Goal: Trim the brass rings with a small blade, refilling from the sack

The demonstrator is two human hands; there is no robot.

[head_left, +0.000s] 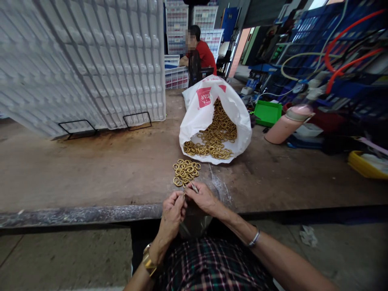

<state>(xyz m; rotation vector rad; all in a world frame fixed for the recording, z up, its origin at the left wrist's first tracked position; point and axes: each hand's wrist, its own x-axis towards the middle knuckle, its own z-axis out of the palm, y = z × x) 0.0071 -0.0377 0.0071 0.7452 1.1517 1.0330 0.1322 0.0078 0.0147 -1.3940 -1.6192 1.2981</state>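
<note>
My left hand [172, 212] and my right hand [202, 197] meet at the near edge of a worn wooden table [91, 173], fingers pinched together. The right hand pinches a small thin metal piece; what the left fingers hold is too small to make out. Just beyond the fingertips lies a small heap of gold-coloured rings [185, 171]. Farther back a white plastic bag [239, 117] lies open on its side, with several more gold rings [216, 135] spilling from it. Clear plastic film [220, 188] lies under my right hand.
A tall stack of white plastic trays [85, 60] stands at the back left. A person in a red shirt [204, 54] sits behind the table among white crates. To the right are a green tray [268, 113], a pink cylinder [286, 123], hoses and a yellow tub [365, 165].
</note>
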